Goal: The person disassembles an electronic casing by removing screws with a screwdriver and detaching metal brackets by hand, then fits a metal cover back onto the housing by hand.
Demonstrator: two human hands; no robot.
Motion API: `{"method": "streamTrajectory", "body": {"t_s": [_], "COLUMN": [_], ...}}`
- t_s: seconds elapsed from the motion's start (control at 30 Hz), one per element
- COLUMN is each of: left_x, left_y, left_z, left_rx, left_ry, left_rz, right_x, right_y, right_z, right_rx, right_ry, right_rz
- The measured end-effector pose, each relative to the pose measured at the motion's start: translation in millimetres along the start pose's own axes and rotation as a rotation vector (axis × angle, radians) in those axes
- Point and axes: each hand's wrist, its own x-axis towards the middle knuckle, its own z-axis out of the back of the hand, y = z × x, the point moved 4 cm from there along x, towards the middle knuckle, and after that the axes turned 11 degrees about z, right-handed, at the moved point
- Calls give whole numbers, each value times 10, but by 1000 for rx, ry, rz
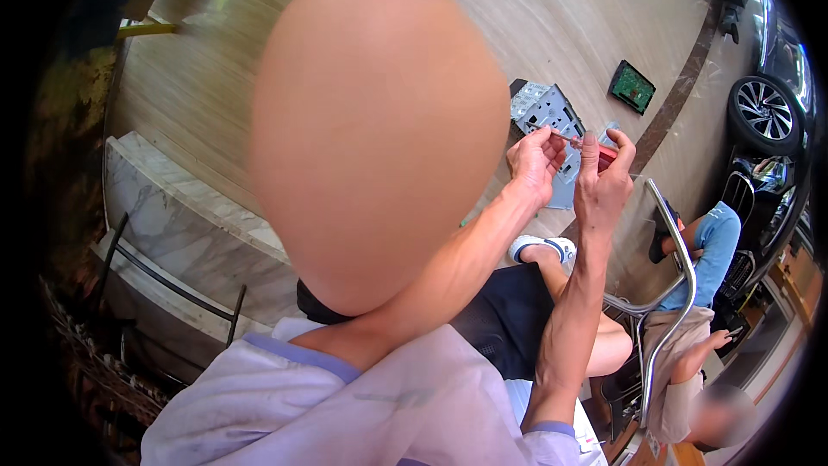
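Gripping red tool (607, 156), right hand (601, 183); shirt marking (392, 396)

Looks like informal electronics workshop: circuit board (632, 87) and perforated metal chassis (552, 110) on tiled floor (561, 17); car (766, 110) parked close by.

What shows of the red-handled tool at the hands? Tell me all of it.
The red-handled tool is small, with a bright red handle, perhaps plastic, and a thin shaft. The right hand holds the handle, its fingers hiding part of it. The shaft points left and slightly up in the picture, in front of a pale metal panel, reaching the fingertips of the left hand; whether they grip it, and the tip's shape, cannot be told.
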Motion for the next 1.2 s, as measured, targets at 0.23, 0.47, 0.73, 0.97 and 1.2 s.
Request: {"method": "streamTrajectory", "body": {"t_s": [0.23,0.47,0.73,0.97,1.2], "left_x": [26,-10,172,258,140], "left_y": [-4,69,89,85,21], "left_z": [17,-37,-9,53,-20], "left_rx": [-5,-15,-167,-77,-87], "left_ry": [52,125,220,158,104], "left_rz": [15,58,68,49,28], "right_x": [-71,-48,-18,-62,-27], "right_y": [7,-31,-87,-128,-28], "right_z": [-55,30,24,33,-1], "right_rx": [319,-24,339,262,271], "right_ry": [-30,42,29,94,52], "right_rz": [114,-148,-17,-39,53]}}
